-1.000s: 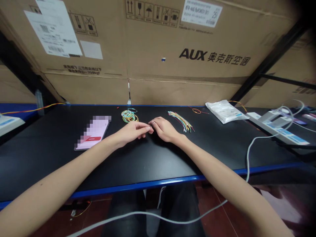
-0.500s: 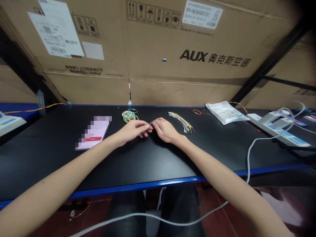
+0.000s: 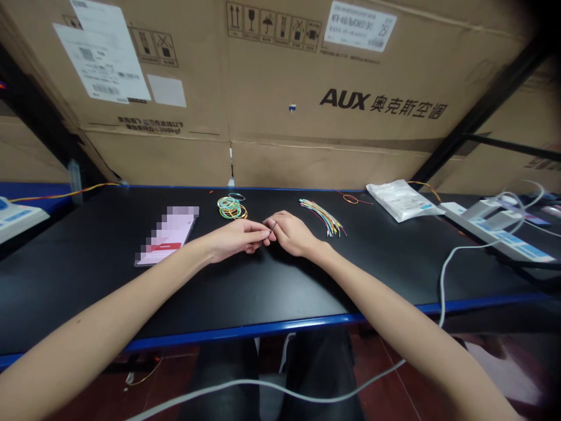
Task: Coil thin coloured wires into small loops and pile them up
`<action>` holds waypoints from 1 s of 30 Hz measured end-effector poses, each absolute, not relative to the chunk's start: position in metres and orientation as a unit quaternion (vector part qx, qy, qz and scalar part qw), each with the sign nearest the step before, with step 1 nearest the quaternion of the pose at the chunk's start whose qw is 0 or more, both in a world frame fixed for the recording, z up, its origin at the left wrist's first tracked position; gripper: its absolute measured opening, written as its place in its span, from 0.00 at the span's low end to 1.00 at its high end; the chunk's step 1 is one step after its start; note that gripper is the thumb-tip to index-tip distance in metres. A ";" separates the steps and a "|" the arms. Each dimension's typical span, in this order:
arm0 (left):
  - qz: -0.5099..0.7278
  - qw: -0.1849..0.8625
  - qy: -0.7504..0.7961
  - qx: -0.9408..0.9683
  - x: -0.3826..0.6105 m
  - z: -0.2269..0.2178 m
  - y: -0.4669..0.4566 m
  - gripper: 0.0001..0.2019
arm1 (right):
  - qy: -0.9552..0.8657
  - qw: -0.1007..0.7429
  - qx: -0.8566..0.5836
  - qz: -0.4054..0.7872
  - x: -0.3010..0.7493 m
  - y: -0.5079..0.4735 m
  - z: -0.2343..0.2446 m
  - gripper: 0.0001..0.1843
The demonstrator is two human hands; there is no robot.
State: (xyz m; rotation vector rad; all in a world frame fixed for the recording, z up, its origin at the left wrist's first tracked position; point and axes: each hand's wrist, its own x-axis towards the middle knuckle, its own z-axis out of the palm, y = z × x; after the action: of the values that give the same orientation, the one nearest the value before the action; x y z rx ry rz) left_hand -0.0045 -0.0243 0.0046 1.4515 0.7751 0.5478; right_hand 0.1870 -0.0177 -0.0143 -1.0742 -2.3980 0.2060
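Just above the black table, my left hand and my right hand meet, both closed. A short, thin dark wire shows between the fingertips, pinched by both hands; the rest of it is hidden by the fingers. Behind my left hand lies a coil of green, blue and yellow wires. To the right of my right hand, a loose bundle of several short coloured wires lies slantwise on the table.
A phone lies at left on the black table. Further right are a small orange wire loop, a white plastic bag and a power strip. A grey cable hangs over the front edge. Large cardboard boxes stand behind.
My fingertips have come closer together, the left hand shifting slightly right and its fingers closing. The dark wire now shows more plainly between them. Things on the table lie as before.
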 end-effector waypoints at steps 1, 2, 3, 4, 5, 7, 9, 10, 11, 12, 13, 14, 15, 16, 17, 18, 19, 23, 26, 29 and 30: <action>0.247 0.624 0.352 0.653 -0.004 0.004 -0.024 0.11 | -0.880 0.251 -0.396 0.073 0.188 -0.017 -0.015 0.20; 0.255 0.596 0.365 0.668 -0.003 0.002 -0.024 0.10 | -0.880 0.250 -0.398 0.071 0.189 -0.016 -0.015 0.21; 0.266 0.566 0.379 0.682 -0.003 0.001 -0.022 0.10 | -0.878 0.251 -0.401 0.067 0.189 -0.015 -0.016 0.21; 0.278 0.536 0.392 0.694 -0.003 -0.001 -0.020 0.10 | -0.876 0.252 -0.406 0.064 0.190 -0.014 -0.016 0.21; 0.295 0.506 0.404 0.702 -0.003 -0.003 -0.018 0.10 | -0.873 0.255 -0.411 0.061 0.191 -0.013 -0.017 0.20; 0.335 0.452 0.420 0.712 -0.004 -0.005 -0.013 0.09 | -0.872 0.259 -0.412 0.054 0.190 -0.013 -0.018 0.20; 0.372 0.403 0.424 0.721 -0.005 -0.006 -0.009 0.08 | -0.875 0.260 -0.404 0.053 0.189 -0.015 -0.018 0.20; 0.384 0.386 0.425 0.723 -0.006 -0.006 -0.008 0.07 | -0.878 0.260 -0.398 0.055 0.188 -0.016 -0.018 0.20; 0.392 0.381 0.427 0.720 -0.007 -0.006 -0.007 0.07 | -0.879 0.261 -0.396 0.057 0.187 -0.017 -0.018 0.20; 0.395 0.389 0.431 0.712 -0.007 -0.005 -0.007 0.07 | -0.878 0.262 -0.396 0.058 0.186 -0.018 -0.018 0.20; 0.394 0.410 0.437 0.697 -0.007 -0.005 -0.008 0.07 | -0.877 0.262 -0.398 0.059 0.186 -0.018 -0.018 0.20; 0.390 0.443 0.441 0.677 -0.006 -0.004 -0.009 0.07 | -0.876 0.262 -0.401 0.058 0.186 -0.017 -0.018 0.20; 0.380 0.486 0.439 0.653 -0.006 -0.004 -0.010 0.08 | -0.874 0.262 -0.405 0.057 0.187 -0.016 -0.018 0.20; 0.366 0.536 0.431 0.627 -0.006 -0.003 -0.011 0.09 | -0.872 0.261 -0.410 0.055 0.188 -0.015 -0.018 0.20; 0.350 0.588 0.415 0.600 -0.005 -0.002 -0.012 0.10 | -0.870 0.261 -0.415 0.054 0.189 -0.014 -0.018 0.20; 0.334 0.636 0.394 0.573 -0.005 -0.001 -0.014 0.10 | -0.868 0.261 -0.418 0.053 0.190 -0.013 -0.018 0.20; 0.319 0.677 0.371 0.550 -0.004 0.000 -0.016 0.11 | -0.868 0.260 -0.420 0.053 0.190 -0.012 -0.019 0.20; 0.281 0.738 0.320 0.523 -0.003 0.005 -0.023 0.09 | -0.876 0.261 -0.401 0.056 0.190 -0.012 -0.019 0.20; 0.267 0.723 0.307 0.559 -0.003 0.006 -0.026 0.09 | -0.880 0.262 -0.391 0.058 0.189 -0.013 -0.018 0.22; 0.263 0.694 0.304 0.597 -0.002 0.005 -0.025 0.11 | -0.880 0.263 -0.391 0.066 0.189 -0.014 -0.018 0.22; 0.263 0.682 0.305 0.610 -0.002 0.005 -0.025 0.11 | -0.880 0.262 -0.389 0.070 0.189 -0.014 -0.018 0.22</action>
State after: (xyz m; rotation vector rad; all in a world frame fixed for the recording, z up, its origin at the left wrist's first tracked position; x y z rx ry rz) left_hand -0.0023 -0.0249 0.0047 1.3681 0.6847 0.5903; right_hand 0.1887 -0.0135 -0.0180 -1.0528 -2.3822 0.1896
